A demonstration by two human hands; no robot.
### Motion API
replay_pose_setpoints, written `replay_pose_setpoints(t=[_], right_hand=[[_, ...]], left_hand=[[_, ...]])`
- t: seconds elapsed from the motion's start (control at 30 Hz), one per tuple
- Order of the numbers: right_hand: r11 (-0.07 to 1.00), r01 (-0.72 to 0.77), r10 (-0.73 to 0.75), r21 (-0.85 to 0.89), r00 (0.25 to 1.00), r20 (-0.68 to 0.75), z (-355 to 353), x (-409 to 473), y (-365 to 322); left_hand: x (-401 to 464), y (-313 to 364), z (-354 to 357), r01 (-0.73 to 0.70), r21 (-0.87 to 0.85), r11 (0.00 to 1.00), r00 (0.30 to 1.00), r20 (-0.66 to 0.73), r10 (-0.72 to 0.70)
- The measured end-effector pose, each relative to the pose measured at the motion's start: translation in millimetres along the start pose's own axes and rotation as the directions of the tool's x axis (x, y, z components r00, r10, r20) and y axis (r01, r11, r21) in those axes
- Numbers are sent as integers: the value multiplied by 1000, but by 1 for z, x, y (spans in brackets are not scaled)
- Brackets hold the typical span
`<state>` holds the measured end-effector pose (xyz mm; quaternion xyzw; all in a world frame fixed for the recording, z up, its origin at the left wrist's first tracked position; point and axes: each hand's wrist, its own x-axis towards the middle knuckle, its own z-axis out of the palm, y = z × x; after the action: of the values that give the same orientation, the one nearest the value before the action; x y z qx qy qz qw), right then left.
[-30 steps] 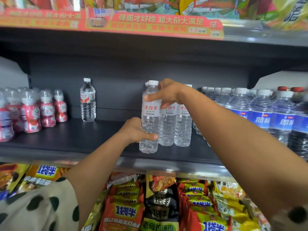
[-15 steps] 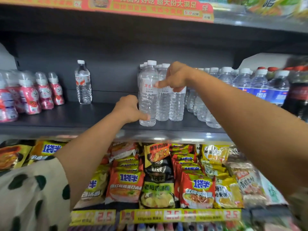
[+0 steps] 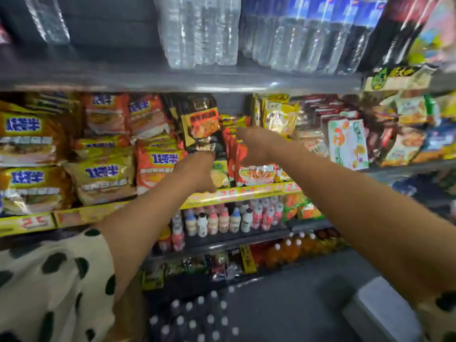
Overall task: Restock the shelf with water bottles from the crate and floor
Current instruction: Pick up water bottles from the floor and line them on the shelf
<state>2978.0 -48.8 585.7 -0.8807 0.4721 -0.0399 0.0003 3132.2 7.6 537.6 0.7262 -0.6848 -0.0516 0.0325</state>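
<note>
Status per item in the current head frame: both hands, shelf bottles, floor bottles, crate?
left hand: empty, fingers curled, in front of the noodle packets
right hand: empty, fingers relaxed, holds nothing
clear water bottles: upright on the upper shelf, grouped at its front
blue-label bottles: upright, right of the clear ones
bottles on the floor: capped, upright, not yet shelved
crate: on the floor at right, blurred, contents unclear
</note>
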Motion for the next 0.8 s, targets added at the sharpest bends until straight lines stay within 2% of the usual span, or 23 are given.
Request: replay_pose_setpoints(t=[0.23, 0.37, 0.6, 0.8], right_hand=[[998, -19, 33, -64, 974, 223, 191, -32, 42], [998, -34, 51, -58, 946, 319, 313, -45, 66], [996, -91, 89, -19, 874, 478, 529, -73, 91], [991, -124, 70, 45, 785, 616, 692, -99, 93]], left_hand=[[11, 19, 160, -57, -8, 998, 963, 264, 57], [26, 23, 267, -68, 38, 997, 934, 354, 50], [36, 12, 469, -30, -26, 999, 888, 457, 39], [31, -7, 620, -11, -2, 1000, 795, 606, 10]])
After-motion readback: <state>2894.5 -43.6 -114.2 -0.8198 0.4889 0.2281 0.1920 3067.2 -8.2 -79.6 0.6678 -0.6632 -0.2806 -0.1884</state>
